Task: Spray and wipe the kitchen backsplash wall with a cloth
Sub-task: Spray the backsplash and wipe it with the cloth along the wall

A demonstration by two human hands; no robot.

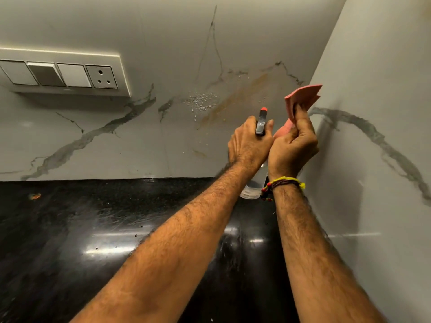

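You are looking at a black polished counter (70, 229) meeting the marble backsplash (116, 148) at its rear edge. A small orange fleck (35, 196) is lying on the counter at far left. Scattered droplets are sitting on its glossy surface.

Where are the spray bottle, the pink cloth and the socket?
spray bottle (261, 123): head view, black sprayer head above the left hand's fingers.
pink cloth (303, 95): head view, upper folded flap.
socket (102, 76): head view, face plate among the pin holes.
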